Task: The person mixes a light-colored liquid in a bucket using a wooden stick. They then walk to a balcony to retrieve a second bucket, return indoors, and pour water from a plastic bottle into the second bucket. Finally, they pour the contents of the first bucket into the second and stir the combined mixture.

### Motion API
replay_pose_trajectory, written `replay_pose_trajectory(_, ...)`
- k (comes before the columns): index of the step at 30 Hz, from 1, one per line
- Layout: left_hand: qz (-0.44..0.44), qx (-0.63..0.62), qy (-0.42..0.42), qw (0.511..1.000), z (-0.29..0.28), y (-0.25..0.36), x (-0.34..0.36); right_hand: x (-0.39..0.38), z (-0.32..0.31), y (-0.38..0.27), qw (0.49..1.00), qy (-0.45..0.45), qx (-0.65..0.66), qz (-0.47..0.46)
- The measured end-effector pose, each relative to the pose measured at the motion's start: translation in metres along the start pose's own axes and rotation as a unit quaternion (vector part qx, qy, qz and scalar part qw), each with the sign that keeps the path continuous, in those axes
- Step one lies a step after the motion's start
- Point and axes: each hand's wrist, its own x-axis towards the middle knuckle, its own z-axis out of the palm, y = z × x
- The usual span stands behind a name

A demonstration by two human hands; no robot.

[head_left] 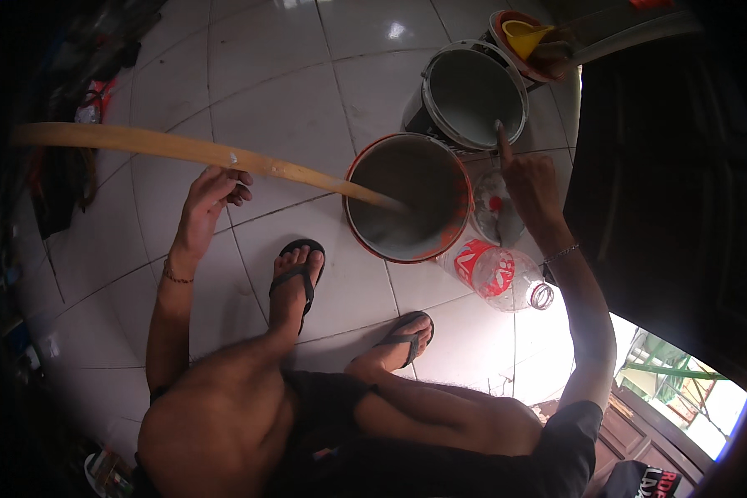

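A long flat wooden stick [261,164] slants into an orange-rimmed bucket [471,199] of dull grey liquid. My left hand [209,203] is just below the stick, its fingers loosely bent and not wrapped round it; whether they touch cannot be told. Over the near right rim of a second bucket [424,93], filled with paler grey liquid, my right hand [531,183] stretches out its index finger, the other fingers curled. The fingertip lies at the rim, against the grey liquid. Below this hand, a clear plastic bottle [506,275] with a red label lies uncapped beside the orange-rimmed bucket.
Behind the buckets stands another container [500,23] with a yellow funnel-like piece [524,37]. A clear object with a red spot [495,203] sits beside the bottle. My sandalled feet [295,278] rest on white floor tiles [266,91]. A dark panel [664,191] borders the right.
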Motion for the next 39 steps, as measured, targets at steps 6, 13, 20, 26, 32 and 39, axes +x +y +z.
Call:
replay_pose_trajectory(6,0.016,-0.019,-0.015,1.0,0.004,-0.008,0.009,-0.027,-0.016,-0.013,0.986,-0.037,-0.146,-0.068)
replay_pose_trajectory(13,0.023,-0.029,-0.034,0.999,0.013,-0.002,0.012,-0.004,-0.015,0.054,0.814,-0.012,0.576,0.079)
replay_pose_trajectory(20,0.039,-0.033,-0.039,0.998,0.016,-0.002,0.001,-0.027,-0.015,0.045,0.498,-0.162,0.839,0.147)
replay_pose_trajectory(26,0.032,-0.014,-0.036,0.999,0.017,0.014,0.0,0.038,-0.065,0.053,0.905,0.076,0.411,-0.086)
replay_pose_trajectory(32,0.045,-0.023,-0.073,0.996,0.026,0.008,0.001,0.111,-0.061,0.0,0.949,0.102,0.177,-0.241)
replay_pose_trajectory(39,0.026,-0.014,-0.064,0.997,0.02,0.011,-0.009,0.077,-0.063,0.007,0.951,0.08,0.177,-0.24)
